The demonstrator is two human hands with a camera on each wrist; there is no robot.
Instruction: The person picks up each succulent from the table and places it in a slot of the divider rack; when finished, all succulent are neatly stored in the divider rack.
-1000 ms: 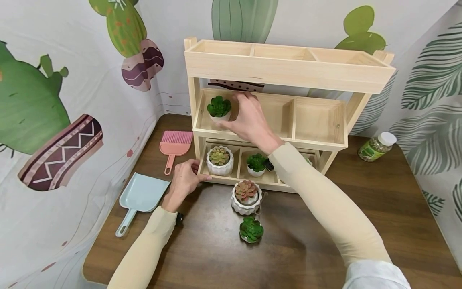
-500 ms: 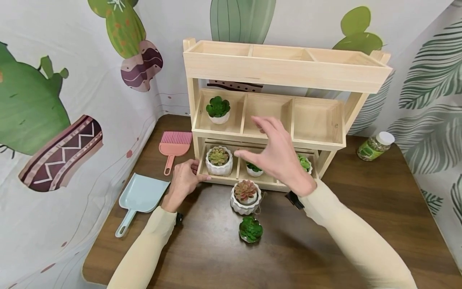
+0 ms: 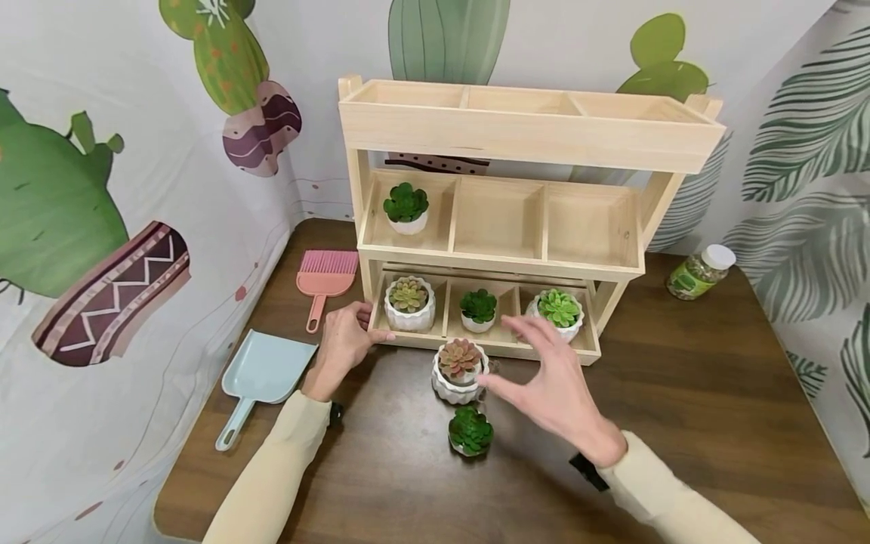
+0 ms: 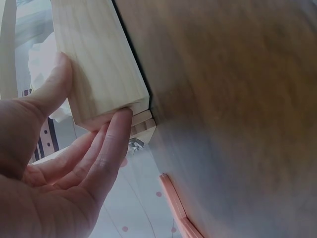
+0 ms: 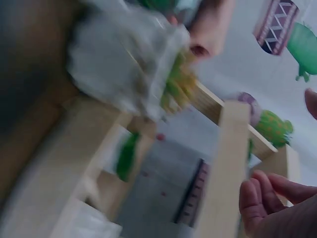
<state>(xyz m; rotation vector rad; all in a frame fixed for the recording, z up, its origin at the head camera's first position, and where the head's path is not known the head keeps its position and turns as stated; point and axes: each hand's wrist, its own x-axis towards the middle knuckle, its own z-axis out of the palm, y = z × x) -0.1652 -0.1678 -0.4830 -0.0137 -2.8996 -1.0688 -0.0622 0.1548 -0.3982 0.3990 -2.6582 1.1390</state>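
My left hand (image 3: 344, 340) grips the lower left corner of a wooden plant shelf (image 3: 530, 136); in the left wrist view the thumb lies on the front board (image 4: 101, 59) and the fingers on its end. Over the table, my right hand (image 3: 553, 381) is spread, thumb beside a reddish succulent in a ribbed white pot (image 3: 457, 387). Whether the thumb touches that pot, I cannot tell. Nearer me stands a small dark green succulent (image 3: 470, 431). Another dark green succulent (image 3: 406, 205) sits in the middle tier's left compartment. The right wrist view is blurred.
The bottom tier holds a yellowish succulent (image 3: 410, 302), a small green succulent (image 3: 479, 308) and a bright green succulent (image 3: 559, 310). A pink brush (image 3: 326, 281) and a light blue dustpan (image 3: 265, 370) lie left. A white-capped jar (image 3: 700, 273) stands right of the shelf.
My right hand has left the dark green succulent in the middle tier and moved down and toward me, to the reddish succulent. The left hand stays on the shelf corner.
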